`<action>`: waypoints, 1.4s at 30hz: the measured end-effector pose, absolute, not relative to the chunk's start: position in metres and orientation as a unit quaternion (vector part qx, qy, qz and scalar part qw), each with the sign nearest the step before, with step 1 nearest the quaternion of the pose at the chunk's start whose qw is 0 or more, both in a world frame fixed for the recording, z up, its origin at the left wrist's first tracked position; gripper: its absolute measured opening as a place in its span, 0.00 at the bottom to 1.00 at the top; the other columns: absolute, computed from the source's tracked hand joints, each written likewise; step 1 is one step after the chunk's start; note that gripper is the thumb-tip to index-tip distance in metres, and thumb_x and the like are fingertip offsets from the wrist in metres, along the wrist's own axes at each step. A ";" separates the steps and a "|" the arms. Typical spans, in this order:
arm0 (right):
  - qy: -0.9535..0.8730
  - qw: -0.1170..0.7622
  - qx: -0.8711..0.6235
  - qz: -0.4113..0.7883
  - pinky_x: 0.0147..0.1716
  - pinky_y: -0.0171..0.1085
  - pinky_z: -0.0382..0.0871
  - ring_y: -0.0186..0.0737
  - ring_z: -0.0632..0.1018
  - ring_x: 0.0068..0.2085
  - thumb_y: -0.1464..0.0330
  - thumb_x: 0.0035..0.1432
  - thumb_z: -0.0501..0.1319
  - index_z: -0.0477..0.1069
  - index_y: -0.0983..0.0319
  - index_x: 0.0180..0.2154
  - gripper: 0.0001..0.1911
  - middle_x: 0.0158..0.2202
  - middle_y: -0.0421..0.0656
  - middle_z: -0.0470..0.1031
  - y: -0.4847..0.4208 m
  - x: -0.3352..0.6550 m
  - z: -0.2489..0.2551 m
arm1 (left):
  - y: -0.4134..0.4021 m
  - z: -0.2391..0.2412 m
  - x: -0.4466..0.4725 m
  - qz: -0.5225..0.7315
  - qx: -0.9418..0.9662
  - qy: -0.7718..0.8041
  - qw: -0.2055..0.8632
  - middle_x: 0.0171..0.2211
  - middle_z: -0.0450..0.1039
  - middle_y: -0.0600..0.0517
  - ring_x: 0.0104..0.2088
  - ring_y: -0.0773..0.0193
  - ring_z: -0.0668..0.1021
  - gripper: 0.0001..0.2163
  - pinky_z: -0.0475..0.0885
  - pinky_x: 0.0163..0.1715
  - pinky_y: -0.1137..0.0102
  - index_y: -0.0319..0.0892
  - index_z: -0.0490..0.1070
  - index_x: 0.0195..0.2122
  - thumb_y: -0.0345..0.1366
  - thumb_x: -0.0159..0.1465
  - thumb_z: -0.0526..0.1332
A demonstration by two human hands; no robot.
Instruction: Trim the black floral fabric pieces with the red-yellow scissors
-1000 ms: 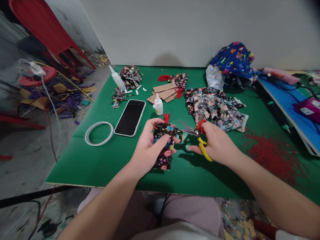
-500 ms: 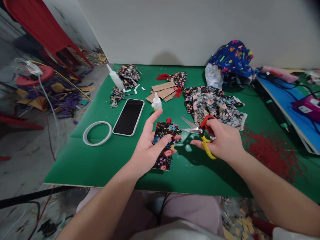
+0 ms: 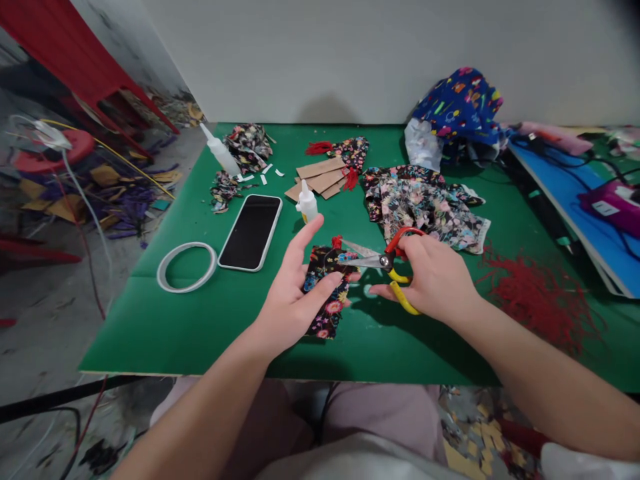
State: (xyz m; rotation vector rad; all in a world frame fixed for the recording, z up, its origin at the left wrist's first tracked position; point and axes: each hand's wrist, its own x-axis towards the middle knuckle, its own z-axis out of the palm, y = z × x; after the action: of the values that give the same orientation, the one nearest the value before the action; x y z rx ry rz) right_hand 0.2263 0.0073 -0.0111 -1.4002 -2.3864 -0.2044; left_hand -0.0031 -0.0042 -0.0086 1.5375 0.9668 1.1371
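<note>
My left hand (image 3: pixel 295 293) grips a flat rectangular piece covered in black floral fabric (image 3: pixel 327 313), thumb on top, index finger stretched away. A small red knot or tassel end (image 3: pixel 337 243) shows at its top edge. In my right hand (image 3: pixel 435 273) is a pair of scissors (image 3: pixel 385 261) with red and yellow handles. The blades are slightly parted and lie over the upper right part of the fabric piece; whether they touch it I cannot tell. Just beyond my left index finger stands a small white glue bottle (image 3: pixel 307 204).
A phone (image 3: pixel 251 233) and a white tape ring (image 3: pixel 161 268) lie left. Behind are cardboard strips (image 3: pixel 320 175), a second bottle (image 3: pixel 220 153) and floral scraps (image 3: pixel 249 147). Floral fabric (image 3: pixel 425 207), red threads (image 3: pixel 545 300) and a blue folder (image 3: pixel 565 220) occupy the right.
The scissors have moved left from beside the fabric piece to over its upper part, and their blades have closed partway. My left hand keeps its hold.
</note>
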 end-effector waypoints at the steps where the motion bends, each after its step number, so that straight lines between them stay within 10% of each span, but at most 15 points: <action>1: -0.846 0.183 -0.494 -0.078 0.30 0.40 0.62 0.47 0.72 0.33 0.47 0.51 0.57 0.65 0.64 0.38 0.26 0.30 0.48 0.71 0.007 0.226 -0.011 | -0.004 -0.009 -0.003 0.465 0.636 0.397 0.470 0.54 0.69 0.45 0.44 0.58 0.79 0.30 0.79 0.40 0.67 0.50 0.50 0.64 0.31 0.62 0.60; 15: -0.839 0.160 -0.504 -0.125 0.33 0.41 0.60 0.46 0.68 0.33 0.47 0.53 0.55 0.67 0.65 0.37 0.26 0.29 0.48 0.69 0.005 0.226 -0.011 | -0.005 -0.010 -0.003 0.441 0.635 0.384 0.504 0.48 0.74 0.48 0.40 0.58 0.81 0.30 0.81 0.35 0.68 0.52 0.50 0.64 0.30 0.62 0.59; 26: -0.830 0.185 -0.484 -0.207 0.32 0.38 0.58 0.41 0.68 0.30 0.52 0.54 0.58 0.70 0.64 0.32 0.20 0.24 0.43 0.68 0.006 0.228 -0.009 | -0.008 -0.003 0.000 0.445 0.608 0.429 0.498 0.61 0.61 0.55 0.58 0.50 0.69 0.28 0.77 0.47 0.62 0.55 0.57 0.61 0.33 0.61 0.62; 42: -0.833 0.181 -0.468 -0.234 0.31 0.38 0.57 0.40 0.68 0.28 0.54 0.53 0.59 0.72 0.63 0.30 0.18 0.21 0.40 0.67 0.007 0.229 -0.009 | -0.006 -0.002 -0.001 0.404 0.557 0.393 0.610 0.44 0.76 0.51 0.40 0.56 0.81 0.28 0.81 0.29 0.67 0.54 0.51 0.62 0.35 0.63 0.59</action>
State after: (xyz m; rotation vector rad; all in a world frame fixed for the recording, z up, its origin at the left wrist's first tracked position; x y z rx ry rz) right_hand 0.2289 0.0065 -0.0088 -1.3209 -2.3509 -0.6616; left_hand -0.0015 -0.0058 -0.0020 1.2865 0.9079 0.9328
